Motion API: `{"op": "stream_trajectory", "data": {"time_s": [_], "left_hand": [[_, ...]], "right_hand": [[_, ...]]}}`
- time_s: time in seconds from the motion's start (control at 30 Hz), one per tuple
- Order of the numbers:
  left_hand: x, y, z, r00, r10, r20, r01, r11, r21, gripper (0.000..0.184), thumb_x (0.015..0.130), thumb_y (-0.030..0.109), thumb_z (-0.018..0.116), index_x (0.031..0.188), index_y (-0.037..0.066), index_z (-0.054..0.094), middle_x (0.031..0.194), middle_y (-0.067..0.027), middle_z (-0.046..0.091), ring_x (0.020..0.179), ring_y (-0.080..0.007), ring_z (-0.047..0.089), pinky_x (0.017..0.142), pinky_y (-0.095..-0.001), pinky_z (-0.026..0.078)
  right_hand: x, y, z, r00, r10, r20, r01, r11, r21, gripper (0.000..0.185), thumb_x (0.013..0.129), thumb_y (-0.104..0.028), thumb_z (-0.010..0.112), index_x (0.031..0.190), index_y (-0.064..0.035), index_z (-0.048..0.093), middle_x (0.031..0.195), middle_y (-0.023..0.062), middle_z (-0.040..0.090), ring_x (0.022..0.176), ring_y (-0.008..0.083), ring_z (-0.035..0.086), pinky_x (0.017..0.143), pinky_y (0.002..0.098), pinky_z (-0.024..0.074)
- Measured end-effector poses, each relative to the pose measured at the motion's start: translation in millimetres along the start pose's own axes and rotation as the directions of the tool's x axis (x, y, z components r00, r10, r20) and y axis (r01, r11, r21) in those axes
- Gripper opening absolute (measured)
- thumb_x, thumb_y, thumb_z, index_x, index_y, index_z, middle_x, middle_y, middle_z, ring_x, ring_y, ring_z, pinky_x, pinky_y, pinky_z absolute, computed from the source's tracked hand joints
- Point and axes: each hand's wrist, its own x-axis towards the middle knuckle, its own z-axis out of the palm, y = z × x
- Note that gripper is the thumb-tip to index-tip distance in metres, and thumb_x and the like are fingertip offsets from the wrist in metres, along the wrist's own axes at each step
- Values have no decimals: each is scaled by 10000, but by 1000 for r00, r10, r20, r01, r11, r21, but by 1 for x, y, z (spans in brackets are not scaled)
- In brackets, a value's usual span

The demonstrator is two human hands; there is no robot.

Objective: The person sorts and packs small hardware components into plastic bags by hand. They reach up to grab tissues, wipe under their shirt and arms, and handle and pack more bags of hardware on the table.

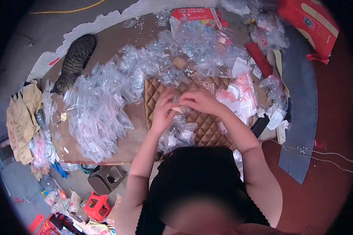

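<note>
left hand [163,112] and right hand [202,102] pinch small pale item [179,109] over quilted mat [211,131], bag pile [100,113] left, likely for reach.

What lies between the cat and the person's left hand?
In the head view, clear bags lie between the cat and the left hand, with a strip of quilted mat nearest the hand.

Black sleeveless top [196,168] with small scalloped edging [142,216] along both sides

Plastic bags [100,113] look glossy, the quilted mat [211,128] leathery.
</note>
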Motion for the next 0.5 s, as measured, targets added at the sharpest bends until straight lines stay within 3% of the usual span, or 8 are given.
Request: {"op": "stream_trajectory", "data": {"time_s": [0.03, 0.07, 0.1, 0.17, 0.27, 0.37, 0.43, 0.5], "left_hand": [[-4, -3, 1, 964, -219, 153, 251, 937, -242, 226, 755, 2, 697, 970, 69, 690, 1149, -105, 607, 1046, -285, 613, 872, -351, 499], [-8, -3, 5, 964, -215, 157, 249, 938, -243, 226, 755, 2, 697, 970, 69, 690, 1149, -105, 607, 1046, -285, 613, 872, -351, 499], [-10, 1, 8, 958, -257, 126, 282, 921, -267, 227, 764, -8, 692, 980, 63, 688, 1114, -102, 609, 981, -263, 629, 815, -325, 510], [-14, 8, 15, 953, -286, 102, 303, 907, -293, 228, 774, -17, 686, 990, 57, 686, 1078, -99, 611, 917, -241, 645, 759, -299, 521], [-33, 1, 30, 878, -462, 126, 463, 752, -469, 257, 764, -22, 702, 1009, 55, 682, 1077, -116, 603, 913, -237, 641, 776, -290, 515], [-43, -7, 33, 883, -434, 180, 466, 758, -457, 257, 732, -27, 719, 974, 44, 672, 1093, -128, 595, 963, -268, 630, 865, -323, 496], [-39, 10, 27, 996, -84, -31, 74, 968, -240, 220, 718, -22, 724, 921, 28, 656, 1148, -131, 584, 1052, -307, 605, 959, -369, 452], [-27, 46, 10, 1000, 13, -10, -13, 997, -76, 204, 719, -18, 719, 905, 27, 650, 1138, -133, 594, 1075, -312, 593, 982, -379, 432]], "right_hand": [[-4, 4, -4, 992, 86, -95, -77, 992, 97, 218, 863, -261, 653, 997, -91, 676, 973, 118, 652, 927, 298, 618, 802, 394, 492], [-10, 8, -9, 967, 179, -181, -142, 969, 200, 255, 858, -278, 662, 1029, -89, 671, 997, 127, 655, 950, 303, 615, 820, 400, 489], [-11, 29, -16, 869, 230, -438, -261, 965, -10, 344, 835, -300, 687, 1102, -85, 647, 1033, 140, 657, 999, 314, 604, 857, 415, 478], [-20, 94, -21, 520, 285, -806, -563, 823, -73, 375, 833, -299, 686, 1131, -78, 628, 1063, 145, 654, 1054, 328, 585, 882, 421, 466], [-47, 167, -17, 517, 504, -692, -745, 663, -73, 336, 840, -287, 675, 1100, -78, 636, 1007, 144, 667, 986, 334, 614, 824, 410, 485], [-45, 145, -26, 539, 402, -740, -460, 877, 142, 166, 876, -239, 622, 943, -92, 660, 820, 161, 659, 764, 340, 639, 674, 432, 496], [-47, 80, -35, 654, 353, -669, -487, 873, -15, 135, 885, -214, 605, 928, -98, 657, 832, 163, 658, 785, 341, 641, 689, 423, 496], [-61, 18, -24, 819, 261, -511, -373, 919, -129, 114, 889, -197, 598, 913, -100, 652, 863, 150, 661, 821, 334, 639, 714, 412, 502]]}}
